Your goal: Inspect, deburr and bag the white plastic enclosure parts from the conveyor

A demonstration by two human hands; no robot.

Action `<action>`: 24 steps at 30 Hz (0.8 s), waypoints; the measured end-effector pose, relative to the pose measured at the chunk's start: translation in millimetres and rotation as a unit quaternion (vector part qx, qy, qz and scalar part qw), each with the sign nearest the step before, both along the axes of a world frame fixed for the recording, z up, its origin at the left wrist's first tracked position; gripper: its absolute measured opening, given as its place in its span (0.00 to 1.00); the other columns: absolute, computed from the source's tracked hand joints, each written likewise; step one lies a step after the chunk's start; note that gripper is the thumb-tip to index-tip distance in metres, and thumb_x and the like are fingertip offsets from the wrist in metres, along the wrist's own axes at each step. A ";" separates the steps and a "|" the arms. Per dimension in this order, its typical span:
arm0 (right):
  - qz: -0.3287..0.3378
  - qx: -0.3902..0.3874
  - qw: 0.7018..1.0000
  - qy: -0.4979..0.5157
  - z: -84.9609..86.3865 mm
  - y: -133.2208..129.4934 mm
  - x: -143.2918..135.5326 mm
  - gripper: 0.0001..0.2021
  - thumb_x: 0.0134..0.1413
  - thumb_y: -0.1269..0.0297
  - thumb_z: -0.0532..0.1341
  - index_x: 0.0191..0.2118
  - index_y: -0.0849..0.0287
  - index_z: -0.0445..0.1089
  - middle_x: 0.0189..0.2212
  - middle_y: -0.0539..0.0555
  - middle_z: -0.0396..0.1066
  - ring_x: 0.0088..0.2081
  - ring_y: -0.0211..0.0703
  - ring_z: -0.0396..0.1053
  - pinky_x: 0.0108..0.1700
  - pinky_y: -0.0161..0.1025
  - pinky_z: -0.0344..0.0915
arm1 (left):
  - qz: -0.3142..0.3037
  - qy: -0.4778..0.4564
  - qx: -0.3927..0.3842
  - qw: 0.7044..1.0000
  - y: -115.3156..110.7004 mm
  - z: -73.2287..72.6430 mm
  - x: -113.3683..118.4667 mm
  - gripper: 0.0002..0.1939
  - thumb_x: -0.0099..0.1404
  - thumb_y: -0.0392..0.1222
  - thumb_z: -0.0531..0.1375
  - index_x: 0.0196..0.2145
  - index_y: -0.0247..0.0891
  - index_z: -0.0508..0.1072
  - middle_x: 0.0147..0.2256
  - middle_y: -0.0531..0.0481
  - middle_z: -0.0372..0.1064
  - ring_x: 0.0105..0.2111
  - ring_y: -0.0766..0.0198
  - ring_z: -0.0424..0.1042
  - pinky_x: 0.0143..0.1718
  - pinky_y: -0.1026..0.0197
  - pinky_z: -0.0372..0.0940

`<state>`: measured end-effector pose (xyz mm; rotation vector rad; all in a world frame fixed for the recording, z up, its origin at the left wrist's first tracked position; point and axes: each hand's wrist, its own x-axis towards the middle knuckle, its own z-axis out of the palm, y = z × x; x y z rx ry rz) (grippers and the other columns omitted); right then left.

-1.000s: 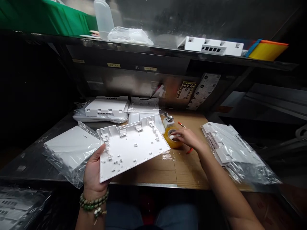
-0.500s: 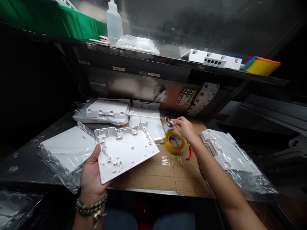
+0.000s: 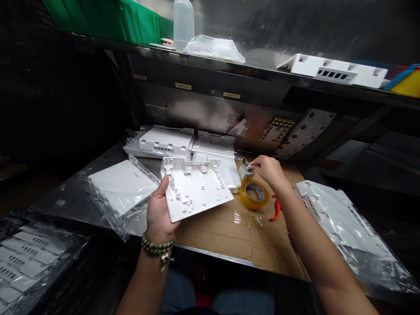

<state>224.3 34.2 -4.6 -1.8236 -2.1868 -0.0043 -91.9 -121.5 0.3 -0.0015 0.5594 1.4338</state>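
My left hand (image 3: 160, 213) grips the left edge of a white plastic housing (image 3: 193, 192), its inner side with small posts facing up. A bead bracelet circles that wrist. My right hand (image 3: 268, 169) has its fingers pinched at the metal top of a small bottle (image 3: 246, 172); what is between the fingertips is too small to make out. A roll of yellowish tape (image 3: 253, 194) lies just in front of the bottle. Right of the tape, an orange-red tool (image 3: 276, 208) is partly visible on the cardboard (image 3: 226, 232).
Bagged white housings lie at left (image 3: 123, 186), at right (image 3: 341, 218) and lower left (image 3: 29, 253). More housings (image 3: 167, 140) are stacked behind. The shelf above holds a green bin (image 3: 108, 19), a clear bottle (image 3: 183, 22) and a white housing (image 3: 334, 72).
The camera view has shifted, so most of the scene sits further right, with more bagged parts showing lower left. My left hand still holds the housing; my right hand remains at the bottle top.
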 end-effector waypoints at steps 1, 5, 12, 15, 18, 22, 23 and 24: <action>-0.005 0.000 1.000 0.004 0.3 0.1 1.6 0.09 0.60 0.71 0.64 0.38 0.58 0.84 0.42 0.57 0.82 0.43 0.48 0.77 0.44 0.39 0.65 | -0.008 -0.001 0.000 1.000 0.0 2.3 2.2 0.33 0.79 0.55 0.45 0.72 0.33 0.57 0.57 0.33 0.75 0.61 0.39 0.71 0.65 0.31 0.60; -0.030 0.026 0.998 0.040 4.0 -16.2 0.1 0.11 0.62 0.67 0.64 0.45 0.61 0.83 0.45 0.61 0.81 0.45 0.53 0.77 0.45 0.43 0.69 | -0.034 0.001 0.013 0.999 -0.3 5.4 7.5 0.33 0.78 0.57 0.44 0.71 0.33 0.59 0.57 0.32 0.75 0.61 0.38 0.71 0.64 0.30 0.62; 0.295 0.073 0.895 0.327 14.6 -151.8 -90.7 0.06 0.68 0.62 0.64 0.47 0.53 0.78 0.41 0.54 0.77 0.42 0.44 0.76 0.44 0.40 0.74 | -0.053 0.001 0.047 0.998 -1.9 5.6 22.9 0.32 0.78 0.56 0.44 0.68 0.35 0.64 0.56 0.34 0.76 0.59 0.38 0.73 0.63 0.32 0.64; 0.338 0.067 0.877 0.335 6.3 -196.2 -132.2 0.07 0.68 0.67 0.64 0.49 0.56 0.75 0.41 0.55 0.75 0.42 0.43 0.75 0.43 0.40 0.74 | -0.049 0.005 0.052 0.997 -4.6 10.2 33.8 0.31 0.79 0.56 0.43 0.67 0.34 0.66 0.55 0.35 0.77 0.58 0.40 0.75 0.63 0.34 0.64; 0.326 0.107 0.877 0.338 -6.8 -210.5 -147.0 0.08 0.67 0.72 0.63 0.50 0.58 0.74 0.41 0.57 0.75 0.42 0.44 0.74 0.43 0.41 0.74 | -0.044 0.013 0.053 0.998 -7.1 12.5 39.9 0.30 0.79 0.55 0.45 0.67 0.35 0.66 0.55 0.36 0.77 0.56 0.42 0.76 0.63 0.37 0.65; 0.302 0.114 0.881 0.347 -12.2 -211.1 -141.9 0.09 0.66 0.75 0.63 0.49 0.58 0.74 0.39 0.56 0.75 0.41 0.44 0.75 0.43 0.40 0.74 | 0.000 0.037 0.051 0.998 -8.5 9.9 41.5 0.26 0.79 0.50 0.48 0.69 0.41 0.64 0.55 0.39 0.77 0.54 0.45 0.78 0.63 0.39 0.65; 0.296 0.111 0.880 0.354 -11.3 -211.4 -140.8 0.09 0.66 0.74 0.63 0.49 0.57 0.74 0.39 0.56 0.75 0.40 0.43 0.75 0.43 0.40 0.75 | 0.008 0.042 0.053 0.998 -8.8 9.3 41.8 0.25 0.79 0.49 0.48 0.69 0.42 0.63 0.55 0.39 0.77 0.54 0.46 0.78 0.63 0.40 0.65; 0.291 0.110 0.879 0.362 -10.2 -212.1 -140.5 0.09 0.66 0.74 0.64 0.48 0.56 0.75 0.39 0.55 0.75 0.40 0.43 0.75 0.42 0.40 0.75 | 0.014 0.046 0.056 0.997 -9.2 8.8 42.3 0.25 0.79 0.48 0.48 0.69 0.43 0.63 0.55 0.39 0.77 0.54 0.46 0.78 0.63 0.40 0.65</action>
